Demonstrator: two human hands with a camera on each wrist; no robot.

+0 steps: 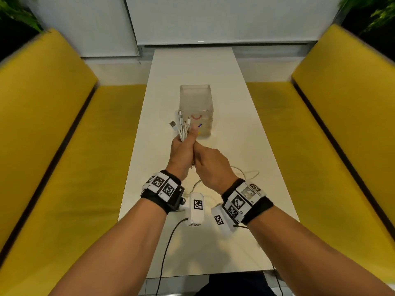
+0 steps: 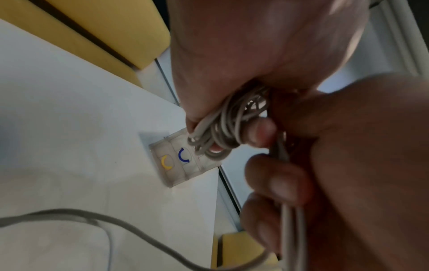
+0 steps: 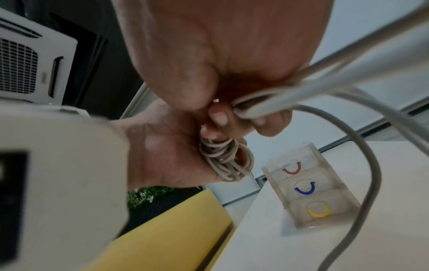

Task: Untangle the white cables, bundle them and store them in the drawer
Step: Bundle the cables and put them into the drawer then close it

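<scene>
My left hand (image 1: 184, 144) grips a gathered bunch of white cables (image 1: 182, 129), whose plug ends stick up above the fist and whose coiled loops (image 2: 218, 133) show below it. My right hand (image 1: 210, 165) presses against the left one and pinches the trailing cable strands (image 3: 274, 102). More cable slack (image 1: 245, 175) lies on the white table (image 1: 245, 129) behind my right wrist. A clear plastic drawer unit (image 1: 196, 107) stands just beyond the hands, its drawers closed, with red (image 3: 293, 168), blue (image 3: 305, 188) and yellow (image 3: 318, 210) handles.
Yellow bench seats flank the narrow table on the left (image 1: 64, 167) and right (image 1: 331, 157). A white wall closes off the far end. Black wires (image 1: 168, 242) run from the wrist cameras toward me. Plants sit in both upper corners.
</scene>
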